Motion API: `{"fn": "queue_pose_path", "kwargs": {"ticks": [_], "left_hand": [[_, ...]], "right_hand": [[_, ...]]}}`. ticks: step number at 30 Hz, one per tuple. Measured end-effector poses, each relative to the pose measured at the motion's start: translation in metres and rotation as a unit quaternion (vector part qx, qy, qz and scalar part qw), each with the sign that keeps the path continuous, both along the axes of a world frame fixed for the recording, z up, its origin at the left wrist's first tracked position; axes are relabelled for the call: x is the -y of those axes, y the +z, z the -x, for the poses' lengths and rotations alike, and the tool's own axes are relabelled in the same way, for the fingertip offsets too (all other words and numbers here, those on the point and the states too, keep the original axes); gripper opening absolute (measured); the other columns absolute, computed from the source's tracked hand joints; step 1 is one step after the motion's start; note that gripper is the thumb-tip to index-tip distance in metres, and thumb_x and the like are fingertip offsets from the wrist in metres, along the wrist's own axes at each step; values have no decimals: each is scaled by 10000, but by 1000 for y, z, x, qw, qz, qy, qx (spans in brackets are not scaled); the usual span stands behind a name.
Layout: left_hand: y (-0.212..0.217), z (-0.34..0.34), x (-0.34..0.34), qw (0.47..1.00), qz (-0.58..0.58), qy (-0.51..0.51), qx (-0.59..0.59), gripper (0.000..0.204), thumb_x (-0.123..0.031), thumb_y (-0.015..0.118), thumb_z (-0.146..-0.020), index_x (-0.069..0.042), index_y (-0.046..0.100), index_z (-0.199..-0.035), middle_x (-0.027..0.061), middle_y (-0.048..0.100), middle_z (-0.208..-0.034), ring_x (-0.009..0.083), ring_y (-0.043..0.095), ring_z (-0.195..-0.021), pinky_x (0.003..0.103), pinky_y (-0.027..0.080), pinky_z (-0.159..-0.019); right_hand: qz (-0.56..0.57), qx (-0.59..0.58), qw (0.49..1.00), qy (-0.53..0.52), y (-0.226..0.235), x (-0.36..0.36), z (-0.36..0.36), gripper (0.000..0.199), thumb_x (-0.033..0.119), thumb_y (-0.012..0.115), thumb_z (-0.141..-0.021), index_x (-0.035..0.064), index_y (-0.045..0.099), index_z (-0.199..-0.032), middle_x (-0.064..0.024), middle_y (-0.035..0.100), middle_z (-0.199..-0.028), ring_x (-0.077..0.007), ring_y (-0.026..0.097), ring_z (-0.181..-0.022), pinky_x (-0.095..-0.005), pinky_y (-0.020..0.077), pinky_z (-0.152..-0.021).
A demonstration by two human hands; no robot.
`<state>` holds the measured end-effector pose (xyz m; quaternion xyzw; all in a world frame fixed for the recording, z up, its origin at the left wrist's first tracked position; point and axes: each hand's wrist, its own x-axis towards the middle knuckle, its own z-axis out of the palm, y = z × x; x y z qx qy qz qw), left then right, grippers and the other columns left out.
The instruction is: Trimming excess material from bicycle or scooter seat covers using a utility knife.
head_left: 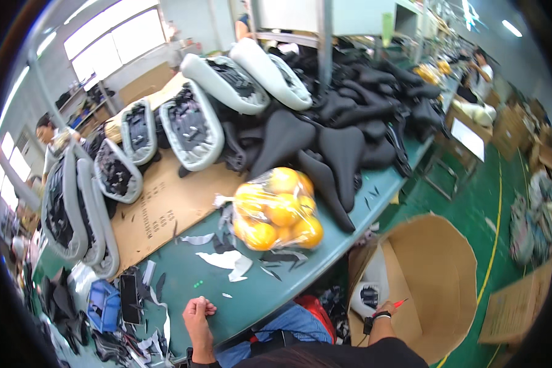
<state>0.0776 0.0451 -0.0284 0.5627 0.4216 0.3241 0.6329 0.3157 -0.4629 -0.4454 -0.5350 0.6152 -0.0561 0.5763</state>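
My left hand [198, 314] rests at the front edge of the green table [251, 306], its fingers curled in and nothing showing in them. Off to the right, my right hand [386, 310] is closed on a thin red tool [400, 303], only its tip visible, so its kind is unclear. That hand is over an open cardboard box [438, 264]. Inside the box, beside the hand, lies a light grey bicycle saddle [377, 276] with a dark underside. Black fabric scraps [285, 257] and a white scrap [230, 262] lie beyond my left hand.
A clear bag of yellow-orange fruit [279, 211] sits mid-table. Behind it are piled black saddles [343, 153]; several grey-rimmed saddles [193, 126] stand around a flat cardboard sheet [159, 208]. A blue bin [103, 305] and a phone [129, 299] lie left. Other people work farther off.
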Motion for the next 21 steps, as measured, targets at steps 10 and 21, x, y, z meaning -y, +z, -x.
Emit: {"fn": "queue_pose_path", "kwargs": {"ticks": [10, 21], "left_hand": [[-12, -6, -7, 1000, -22, 12, 9, 188, -156, 597, -915, 3, 601, -814, 54, 610, -698, 112, 579, -597, 224, 464, -567], [-4, 9, 1, 980, -159, 5, -120, 196, -191, 606, -908, -1, 642, -870, 55, 612, -664, 118, 585, -562, 261, 475, -545]], "right_hand": [[190, 600, 644, 434, 528, -295, -157, 522, 96, 727, -802, 13, 492, -1260, -41, 564, -1165, -114, 506, -849, -253, 453, -789], [468, 394, 554, 565, 586, -563, -328, 453, 271, 747, -712, 70, 602, -1090, -186, 657, -1042, -370, 609, -1010, -429, 455, -878]]}}
